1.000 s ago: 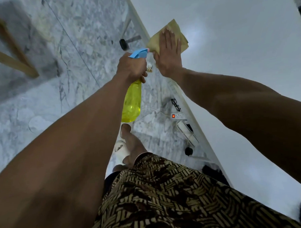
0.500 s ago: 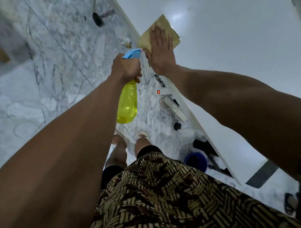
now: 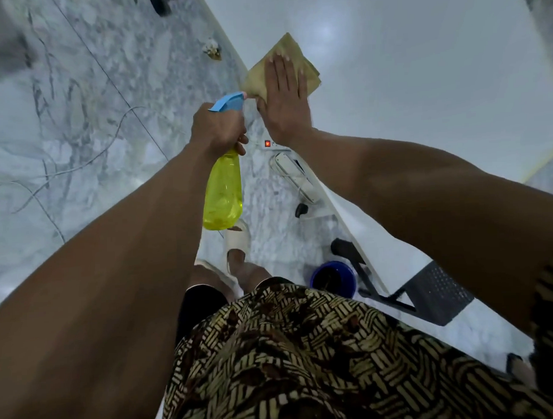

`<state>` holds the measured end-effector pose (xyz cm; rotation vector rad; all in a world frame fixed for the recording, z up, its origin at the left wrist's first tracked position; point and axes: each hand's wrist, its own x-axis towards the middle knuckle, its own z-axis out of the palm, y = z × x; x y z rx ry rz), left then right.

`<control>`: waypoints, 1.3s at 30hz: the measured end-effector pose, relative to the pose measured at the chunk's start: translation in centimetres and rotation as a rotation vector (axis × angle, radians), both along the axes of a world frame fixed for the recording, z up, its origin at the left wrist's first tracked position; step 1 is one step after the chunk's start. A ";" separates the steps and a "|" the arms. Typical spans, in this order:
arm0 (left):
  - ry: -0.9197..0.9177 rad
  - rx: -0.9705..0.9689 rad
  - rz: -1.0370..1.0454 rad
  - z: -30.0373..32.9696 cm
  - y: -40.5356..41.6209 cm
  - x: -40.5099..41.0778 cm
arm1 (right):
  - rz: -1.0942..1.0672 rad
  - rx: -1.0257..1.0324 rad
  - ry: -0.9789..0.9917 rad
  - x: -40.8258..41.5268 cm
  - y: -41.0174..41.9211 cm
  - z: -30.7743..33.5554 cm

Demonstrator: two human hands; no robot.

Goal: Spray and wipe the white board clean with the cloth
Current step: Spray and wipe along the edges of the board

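Observation:
The white board (image 3: pixel 421 79) stands upright and fills the right side of the view. My right hand (image 3: pixel 284 99) lies flat with straight fingers on a tan cloth (image 3: pixel 308 68), pressing it against the board near its lower edge. Just left of it, my left hand (image 3: pixel 217 130) grips the neck of a yellow spray bottle (image 3: pixel 223 192) with a blue trigger head (image 3: pixel 227 102). The nozzle points toward the cloth. The bottle hangs below my fist, over the floor.
The marble floor (image 3: pixel 93 121) spreads to the left with a thin cable on it. Below the board lie a power strip (image 3: pixel 294 174) with a red light, a blue bucket (image 3: pixel 332 279) and the black stand foot (image 3: pixel 362 266). My sandalled feet (image 3: pixel 237 242) are beside them.
The view has tilted, so the board's lower edge and the stand now show more. My right hand and the cloth have slid along the board; my left hand still grips the bottle.

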<state>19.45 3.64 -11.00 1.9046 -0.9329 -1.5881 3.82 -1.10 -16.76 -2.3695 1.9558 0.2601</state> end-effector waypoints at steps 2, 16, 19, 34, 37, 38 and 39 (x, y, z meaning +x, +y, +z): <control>0.002 0.005 0.005 -0.1 2.0 -1.3 | -0.010 0.005 -0.015 -1.6 2.5 0.1; 0.036 -0.036 -0.068 0.4 18.4 -10.0 | -0.007 0.010 -0.014 -12.1 19.6 1.0; 0.059 -0.013 -0.078 0.7 22.1 -11.9 | 0.001 0.023 -0.018 -14.2 22.7 1.3; 0.021 -0.057 -0.021 1.5 29.9 -19.1 | 0.034 0.020 -0.051 -18.3 30.4 0.7; 0.025 -0.062 0.014 1.4 30.9 -19.6 | 0.021 0.018 -0.078 -19.0 32.0 0.7; 0.029 -0.059 0.017 1.3 31.2 -19.7 | 0.020 0.018 -0.080 -19.4 32.3 0.7; 0.034 -0.056 0.019 1.3 31.5 -19.8 | 0.023 0.021 -0.074 -19.7 32.7 0.8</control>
